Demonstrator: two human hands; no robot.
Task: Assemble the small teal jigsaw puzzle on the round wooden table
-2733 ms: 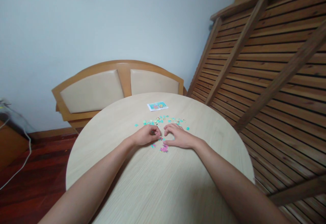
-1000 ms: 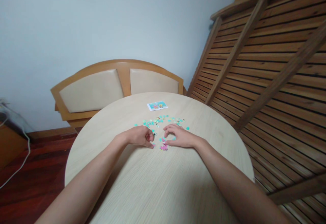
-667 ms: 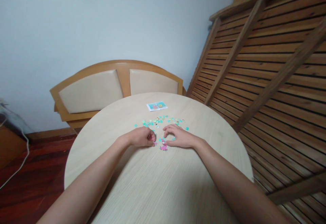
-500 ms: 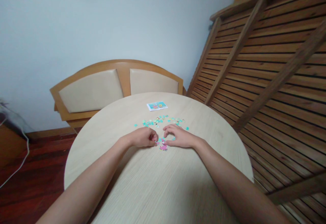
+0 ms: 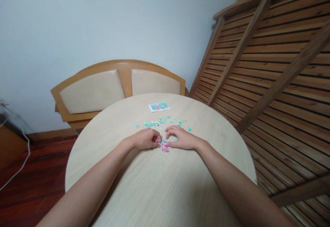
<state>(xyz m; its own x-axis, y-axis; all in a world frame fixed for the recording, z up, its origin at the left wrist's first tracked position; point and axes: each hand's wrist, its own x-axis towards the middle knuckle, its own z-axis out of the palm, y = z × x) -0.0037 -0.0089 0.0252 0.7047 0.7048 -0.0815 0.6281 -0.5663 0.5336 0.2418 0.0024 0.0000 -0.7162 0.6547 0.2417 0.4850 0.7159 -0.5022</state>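
Note:
Both my hands rest on a round pale wooden table [image 5: 154, 185]. My left hand [image 5: 145, 139] is curled, its thumb and fingertips pinched on a small pink jigsaw piece beside a little pink joined cluster [image 5: 164, 147]. My right hand [image 5: 180, 138] lies flat next to that cluster, fingers bent, fingertips pressing on the pieces there. Several loose turquoise jigsaw pieces [image 5: 162, 121] are scattered just beyond both hands. A small printed picture card [image 5: 159, 107] lies farther back on the table.
A wooden bench with two beige padded backs [image 5: 116, 86] stands behind the table against a light blue wall. A slatted wooden frame [image 5: 270, 65] leans at the right. A white cable [image 5: 18, 165] trails over the dark red floor at the left.
My left hand drew back a little to the left, then slid right again until its fingertips met the pink cluster. My right hand has stayed in place.

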